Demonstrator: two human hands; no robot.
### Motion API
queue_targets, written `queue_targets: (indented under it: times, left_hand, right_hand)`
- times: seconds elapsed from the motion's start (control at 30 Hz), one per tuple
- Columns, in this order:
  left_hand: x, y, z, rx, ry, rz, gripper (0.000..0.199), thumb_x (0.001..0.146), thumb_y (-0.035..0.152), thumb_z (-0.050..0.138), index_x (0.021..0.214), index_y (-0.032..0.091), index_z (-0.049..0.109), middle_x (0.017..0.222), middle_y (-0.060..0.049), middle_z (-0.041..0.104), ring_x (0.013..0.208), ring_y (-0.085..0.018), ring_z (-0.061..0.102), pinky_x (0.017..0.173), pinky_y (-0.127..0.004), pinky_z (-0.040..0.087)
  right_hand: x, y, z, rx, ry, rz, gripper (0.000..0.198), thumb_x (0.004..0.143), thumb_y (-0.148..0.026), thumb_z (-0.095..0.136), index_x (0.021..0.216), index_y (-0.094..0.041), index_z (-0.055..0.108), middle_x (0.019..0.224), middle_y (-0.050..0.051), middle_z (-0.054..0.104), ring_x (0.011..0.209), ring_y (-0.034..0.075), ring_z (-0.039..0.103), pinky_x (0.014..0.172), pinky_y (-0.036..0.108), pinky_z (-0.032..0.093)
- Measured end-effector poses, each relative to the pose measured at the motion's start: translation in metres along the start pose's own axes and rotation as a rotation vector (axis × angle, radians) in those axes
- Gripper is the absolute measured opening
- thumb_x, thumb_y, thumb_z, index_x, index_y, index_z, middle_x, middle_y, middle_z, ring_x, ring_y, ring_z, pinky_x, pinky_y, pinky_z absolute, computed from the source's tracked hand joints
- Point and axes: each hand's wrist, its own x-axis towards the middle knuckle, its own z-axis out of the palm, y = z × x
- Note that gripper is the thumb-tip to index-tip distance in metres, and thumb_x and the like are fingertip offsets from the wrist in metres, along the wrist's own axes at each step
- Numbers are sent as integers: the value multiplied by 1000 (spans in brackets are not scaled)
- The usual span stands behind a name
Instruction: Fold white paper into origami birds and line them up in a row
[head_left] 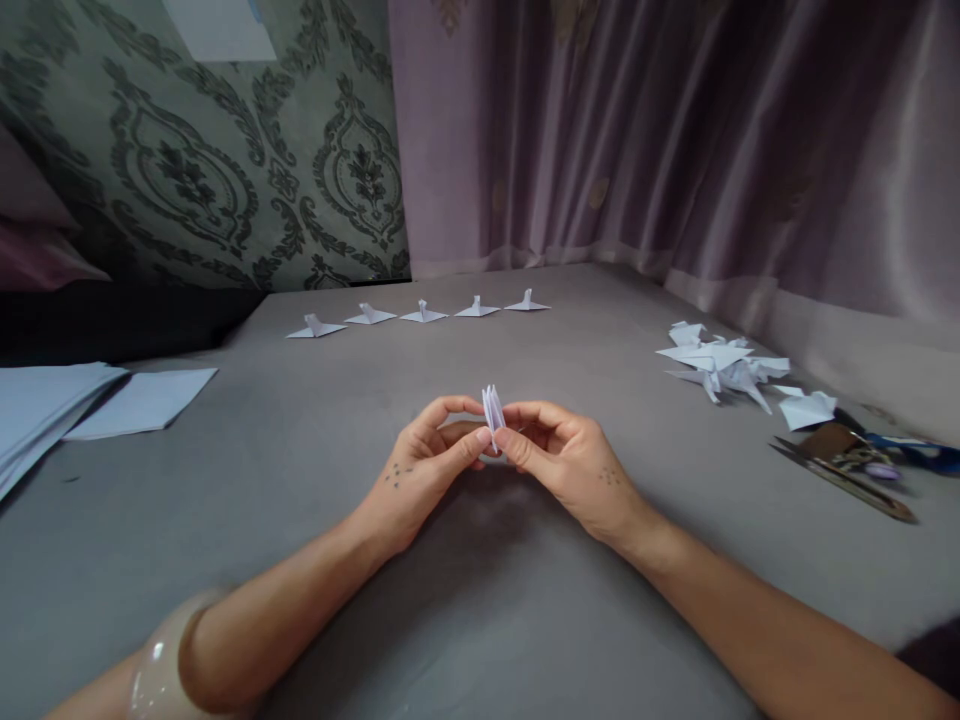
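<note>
Between the fingertips of both hands, a small folded white paper (492, 408) is held upright above the grey table, its layered edges pointing up. My left hand (435, 455) pinches it from the left with thumb and fingers. From the other side my right hand (562, 450) grips it the same way, and the two thumbs meet near its lower end. Part of the paper is hidden behind the thumbs. Beyond the hands, several folded paper figures with flat pointed wings (424, 312) stand in a row.
A pile of folded paper pieces (716, 360) lies at the right, with scissors (847, 480) and small items beside it. White paper sheets (45, 410) are stacked at the left, a smaller sheet stack (146, 402) next to them. A curtain (585, 130) borders the table's back.
</note>
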Motion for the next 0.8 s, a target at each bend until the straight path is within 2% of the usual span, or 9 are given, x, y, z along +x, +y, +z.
queue_targets:
  times: [0.13,0.27,0.4,0.6,0.8]
  left_hand:
    - [0,-1,-2,26,-20,15,26,81,35,65,100,19,61,97,-6,68,86,-16,61,75,-27,47]
    - [-1,0,-2,34,-33,26,29,80,36,66,103,18,62,105,-8,66,92,-18,62,78,-29,48]
    - [-1,1,-1,48,-23,26,33,76,33,70,105,19,62,104,-8,68,97,-21,62,77,-28,49]
    - [-1,2,0,80,42,44,29,76,33,70,101,20,65,96,-6,71,91,-19,64,77,-28,49]
    - [-4,4,3,145,127,126,13,76,26,70,87,19,70,87,-2,71,84,-16,63,81,-28,49]
  right_hand:
    - [-1,0,2,-34,16,-33,27,76,-37,69,95,-19,64,85,4,69,78,16,65,67,29,52]
    - [0,3,2,-58,33,-64,23,77,-35,67,94,-20,64,82,3,69,79,17,65,70,30,53]
    - [0,6,1,-100,43,-95,21,78,-34,66,94,-21,64,78,2,68,78,17,65,71,32,53]
    - [-1,10,1,-169,80,-132,19,80,-35,63,92,-21,66,82,3,68,78,18,64,71,32,52]
    - [-1,9,1,-253,100,-195,13,82,-32,61,88,-21,66,82,2,66,72,15,60,66,29,49]
